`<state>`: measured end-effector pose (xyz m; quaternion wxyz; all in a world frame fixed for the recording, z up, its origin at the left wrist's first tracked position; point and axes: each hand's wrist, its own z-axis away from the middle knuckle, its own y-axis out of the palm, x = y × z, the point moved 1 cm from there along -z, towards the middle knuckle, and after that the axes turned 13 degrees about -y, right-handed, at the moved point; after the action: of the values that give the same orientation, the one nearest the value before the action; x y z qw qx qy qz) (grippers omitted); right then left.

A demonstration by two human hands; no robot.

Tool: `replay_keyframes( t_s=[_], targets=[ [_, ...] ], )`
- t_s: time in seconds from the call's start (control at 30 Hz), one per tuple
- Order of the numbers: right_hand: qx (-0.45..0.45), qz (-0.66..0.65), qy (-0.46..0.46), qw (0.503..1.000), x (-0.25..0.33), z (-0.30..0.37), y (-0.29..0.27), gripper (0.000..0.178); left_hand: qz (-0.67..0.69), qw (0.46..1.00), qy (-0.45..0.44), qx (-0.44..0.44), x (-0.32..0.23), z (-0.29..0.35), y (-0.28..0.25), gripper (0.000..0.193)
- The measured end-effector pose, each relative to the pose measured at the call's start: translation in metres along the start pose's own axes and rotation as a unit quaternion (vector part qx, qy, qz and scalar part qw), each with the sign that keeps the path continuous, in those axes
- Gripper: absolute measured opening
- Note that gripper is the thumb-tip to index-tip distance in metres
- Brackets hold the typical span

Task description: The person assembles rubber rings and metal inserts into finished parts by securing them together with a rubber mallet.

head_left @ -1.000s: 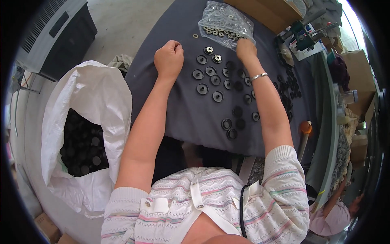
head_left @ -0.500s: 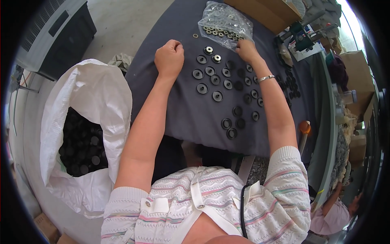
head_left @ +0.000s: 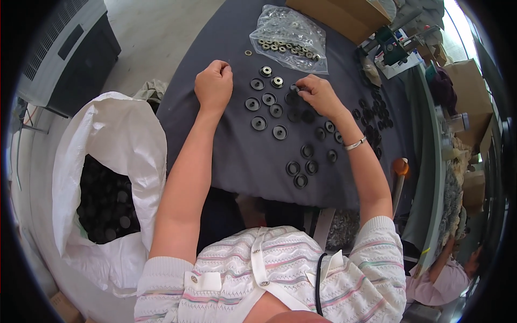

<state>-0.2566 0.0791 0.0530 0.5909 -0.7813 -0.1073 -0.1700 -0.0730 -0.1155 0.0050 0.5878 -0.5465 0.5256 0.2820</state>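
Observation:
Several round black plastic caps [head_left: 259, 123] lie spread on a dark grey cloth-covered table [head_left: 237, 161]. My left hand [head_left: 214, 86] rests as a loose fist at the left of the caps, fingers curled; what it holds is hidden. My right hand [head_left: 319, 95] pinches a small metal washer over a black cap [head_left: 294, 89] among the caps. Two caps [head_left: 277, 82] near the top have shiny metal washers in their centres. A clear plastic bag of metal washers [head_left: 290, 42] lies just beyond both hands. One loose washer [head_left: 248, 53] sits left of the bag.
A big white sack [head_left: 107, 161] filled with black caps stands at my left. More black caps [head_left: 371, 113] are heaped at the table's right. Cardboard boxes [head_left: 344, 16] sit at the far edge. Another person in pink [head_left: 441, 274] is at the lower right.
My right hand has drawn back from the washer bag down to the caps. My left hand has stayed almost still.

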Motion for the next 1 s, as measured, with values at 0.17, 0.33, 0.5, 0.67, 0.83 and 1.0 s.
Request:
replay_keyframes(
  t_s=[0.17,0.33,0.5,0.67,0.83,1.0],
  targets=[
    [0.013,0.024,-0.006,1.000,-0.001,-0.003,0.003,0.022,-0.014,1.000,0.016,-0.008,0.001,-0.001,0.001,0.014],
    [0.013,0.074,-0.032,0.997,-0.008,-0.010,0.003,0.021,-0.013,0.999,0.037,-0.017,0.001,-0.007,0.005,0.014],
    [0.006,0.088,-0.019,0.996,-0.003,-0.014,0.004,0.019,0.000,1.000,0.018,-0.001,-0.001,-0.006,0.005,0.014],
    [0.012,0.071,-0.040,0.997,-0.012,-0.011,0.004,0.019,-0.037,0.998,0.056,-0.018,-0.001,-0.005,0.002,0.013],
    [0.001,0.069,0.002,0.998,-0.018,-0.017,0.006,0.018,0.000,0.999,0.036,-0.013,0.005,0.000,0.005,0.013],
    [-0.030,0.144,0.000,0.989,0.000,-0.061,0.000,0.019,-0.002,1.000,0.021,-0.011,0.000,0.000,-0.001,0.012]
  ],
)
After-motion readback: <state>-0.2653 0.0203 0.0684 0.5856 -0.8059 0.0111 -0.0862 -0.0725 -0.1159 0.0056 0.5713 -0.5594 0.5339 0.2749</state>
